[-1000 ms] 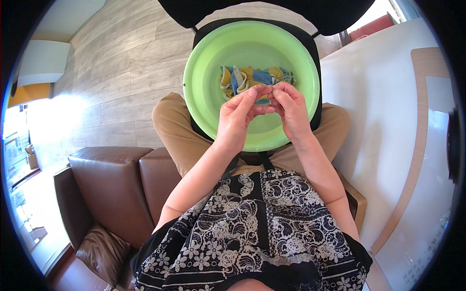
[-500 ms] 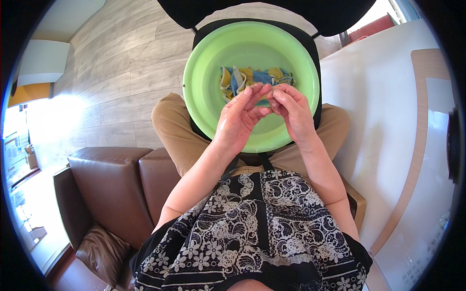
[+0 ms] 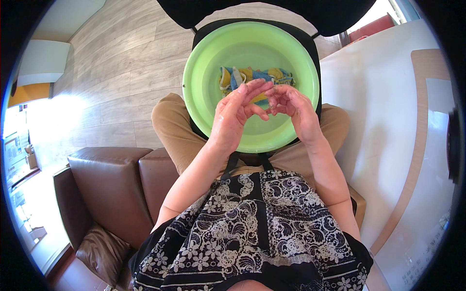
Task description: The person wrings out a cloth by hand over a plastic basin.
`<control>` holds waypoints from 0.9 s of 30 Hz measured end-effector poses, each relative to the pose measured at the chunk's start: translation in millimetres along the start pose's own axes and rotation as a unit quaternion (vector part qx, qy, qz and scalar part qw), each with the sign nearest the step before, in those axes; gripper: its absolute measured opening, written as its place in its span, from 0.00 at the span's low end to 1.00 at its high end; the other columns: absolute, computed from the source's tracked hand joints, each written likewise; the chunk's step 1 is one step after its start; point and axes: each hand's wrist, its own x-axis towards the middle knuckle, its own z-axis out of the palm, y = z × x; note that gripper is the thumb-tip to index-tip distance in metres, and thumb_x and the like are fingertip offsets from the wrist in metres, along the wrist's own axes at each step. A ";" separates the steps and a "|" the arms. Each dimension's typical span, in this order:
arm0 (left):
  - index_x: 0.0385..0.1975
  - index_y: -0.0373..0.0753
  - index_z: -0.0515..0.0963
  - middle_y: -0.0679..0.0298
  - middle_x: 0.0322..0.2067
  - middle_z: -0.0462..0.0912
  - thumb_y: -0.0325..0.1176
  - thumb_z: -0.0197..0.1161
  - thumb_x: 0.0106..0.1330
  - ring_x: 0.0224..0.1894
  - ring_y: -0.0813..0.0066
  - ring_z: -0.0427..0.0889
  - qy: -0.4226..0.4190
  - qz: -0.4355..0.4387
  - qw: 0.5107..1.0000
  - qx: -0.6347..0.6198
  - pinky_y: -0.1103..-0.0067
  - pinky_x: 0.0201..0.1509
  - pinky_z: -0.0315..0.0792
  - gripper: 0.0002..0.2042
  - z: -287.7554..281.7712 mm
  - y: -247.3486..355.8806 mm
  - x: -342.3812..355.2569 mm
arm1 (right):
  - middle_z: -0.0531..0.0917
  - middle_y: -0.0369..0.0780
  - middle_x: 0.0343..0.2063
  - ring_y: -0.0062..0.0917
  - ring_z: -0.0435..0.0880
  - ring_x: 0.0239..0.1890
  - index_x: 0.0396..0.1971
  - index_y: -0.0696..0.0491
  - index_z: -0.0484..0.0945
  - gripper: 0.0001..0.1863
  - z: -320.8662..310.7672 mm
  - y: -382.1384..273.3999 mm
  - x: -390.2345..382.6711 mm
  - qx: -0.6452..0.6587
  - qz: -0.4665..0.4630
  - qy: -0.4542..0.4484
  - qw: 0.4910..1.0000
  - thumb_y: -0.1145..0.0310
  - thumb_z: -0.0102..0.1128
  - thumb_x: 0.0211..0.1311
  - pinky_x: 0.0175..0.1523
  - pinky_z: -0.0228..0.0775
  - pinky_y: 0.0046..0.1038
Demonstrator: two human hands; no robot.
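Over a round, light-green basin (image 3: 195, 87) I hold both hands up, facing each other with their fingertips close together. My left hand (image 3: 234, 115) looks wet; its fingers stretch out to the right with gaps between them, and nothing shows in it. My right hand (image 3: 300, 111) has loosely bent fingers, somewhat apart, and I see nothing held there either. Beyond and beneath the fingers a crumpled cloth (image 3: 281, 76) lies in the basin, patterned in yellow and blue with whitish edging. My hands hide part of this cloth.
The basin rests on a black chair (image 3: 314, 53) between my knees. To the left stand a brown leather sofa (image 3: 104, 169) and a brown cushion (image 3: 103, 253). A white wall-like surface (image 3: 374, 77) rises close on the right. Wood-look flooring (image 3: 116, 68) spreads at far left.
My hands have shifted slightly apart, and the right fingers have loosened from a pinch near the left fingertips. Basin and cloth stay in place.
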 end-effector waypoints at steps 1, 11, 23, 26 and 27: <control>0.53 0.28 0.67 0.51 0.51 0.74 0.44 0.44 0.70 0.30 0.73 0.78 -0.003 -0.004 1.000 -0.008 0.78 0.39 0.73 0.23 -1.1 0.6 0.7 | 0.76 0.35 0.31 0.19 0.74 0.35 0.43 0.59 0.75 0.22 -1.3 -0.1 -0.4 -0.018 0.002 -0.007 1.000 0.55 0.39 0.67 0.43 0.68 0.23; 0.56 0.33 0.65 0.53 0.55 0.70 0.48 0.40 0.70 0.30 0.76 0.76 -0.006 -0.016 1.000 -0.002 0.81 0.39 0.71 0.25 -3.6 6.1 -0.9 | 0.76 0.37 0.36 0.21 0.73 0.39 0.48 0.61 0.72 0.25 2.2 -2.0 -3.9 -0.080 -0.032 -0.030 0.996 0.54 0.37 0.70 0.46 0.68 0.26; 0.57 0.33 0.65 0.52 0.56 0.69 0.49 0.40 0.69 0.28 0.75 0.75 0.005 -0.018 1.000 -0.024 0.81 0.39 0.70 0.26 -4.7 12.2 -0.8 | 0.75 0.38 0.35 0.22 0.73 0.40 0.49 0.61 0.72 0.26 1.1 -3.7 -5.5 -0.083 -0.039 -0.045 0.995 0.53 0.36 0.70 0.47 0.68 0.27; 0.57 0.34 0.65 0.53 0.57 0.68 0.49 0.40 0.69 0.27 0.76 0.75 0.009 -0.020 0.999 -0.041 0.81 0.39 0.70 0.26 -8.5 13.2 -0.6 | 0.75 0.37 0.34 0.22 0.73 0.39 0.48 0.61 0.72 0.26 1.1 -3.4 -5.0 -0.082 -0.039 -0.048 0.995 0.53 0.36 0.70 0.47 0.68 0.27; 0.57 0.34 0.65 0.53 0.57 0.68 0.48 0.40 0.69 0.27 0.76 0.74 0.006 -0.021 0.998 -0.058 0.81 0.39 0.69 0.26 -9.6 13.9 -0.5 | 0.75 0.37 0.34 0.22 0.73 0.39 0.48 0.61 0.72 0.26 0.3 -3.4 -5.0 -0.083 -0.039 -0.048 0.995 0.53 0.36 0.70 0.47 0.68 0.27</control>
